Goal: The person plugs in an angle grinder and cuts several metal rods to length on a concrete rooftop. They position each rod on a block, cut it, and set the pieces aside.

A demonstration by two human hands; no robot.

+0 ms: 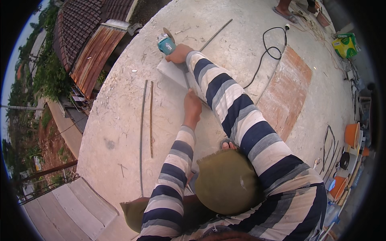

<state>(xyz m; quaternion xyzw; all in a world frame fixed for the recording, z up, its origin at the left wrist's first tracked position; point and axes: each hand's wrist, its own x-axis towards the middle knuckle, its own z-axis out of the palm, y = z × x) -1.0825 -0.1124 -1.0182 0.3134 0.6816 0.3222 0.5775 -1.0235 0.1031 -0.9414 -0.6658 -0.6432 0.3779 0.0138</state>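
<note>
My right hand (179, 54) is closed around the body of a teal angle grinder (166, 44). The grinder's disc (169, 35) points away from me, toward the far side. Closer in, my left hand (192, 107) forms a fist around a thin metal rod (187, 81), which runs up toward the right wrist. Under and beside the right hand lies a pale, flat-sided block (172, 73). Another length of rod (217, 34) shows beyond the right wrist; my sleeve hides whether it joins the held one.
Two loose rods (143, 136) lie to the left on the concrete slab (108, 120), whose edge drops off there. A black cable (263, 44) and a worn board (287, 90) are at right. Another person's foot (284, 15) shows at the far right. Orange buckets (352, 134) stand along the right side.
</note>
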